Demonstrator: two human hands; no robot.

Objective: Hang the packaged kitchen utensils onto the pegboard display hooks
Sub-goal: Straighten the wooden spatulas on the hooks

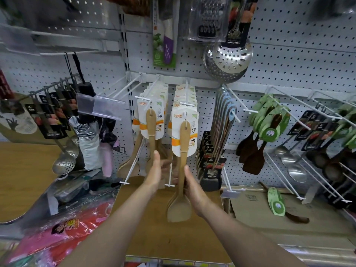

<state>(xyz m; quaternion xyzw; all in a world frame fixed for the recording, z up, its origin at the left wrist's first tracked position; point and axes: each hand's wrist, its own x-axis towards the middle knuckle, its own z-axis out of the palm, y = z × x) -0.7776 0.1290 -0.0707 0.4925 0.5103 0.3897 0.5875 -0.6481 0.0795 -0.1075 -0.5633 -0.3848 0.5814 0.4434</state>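
— Which step is in hand now?

— I think the hanging step is nearly finished for one piece. The wooden spatula (182, 151) with its white card (185, 132) hangs at the front of the right hook (186, 93), in front of a stack of the same cards. Just beside it, a second spatula (151, 128) hangs on the left hook (149, 91).

— And the hands?

— The right hand (193, 187) holds the lower handle of the front spatula; the thumb lies along the wood, and the fingers seem to curl behind it, though they are partly hidden. The left hand (155, 170) is spread, with straight fingers reaching toward the handles behind; I cannot tell if it touches them.

— How does the spatula lie?

— Its long axis is almost vertical. The end with the hole points up to the hook, and the wide blade (179, 209) points down, in front of the cardboard boxes (250, 205) below.

— What does the next move call for?

— In my judgement, to check that the card sits fully on the hook, then let go gently so that it does not swing. After this, probably take another piece; one green-carded utensil (277, 205) lies on the boxes at the right, well apart from the hands.
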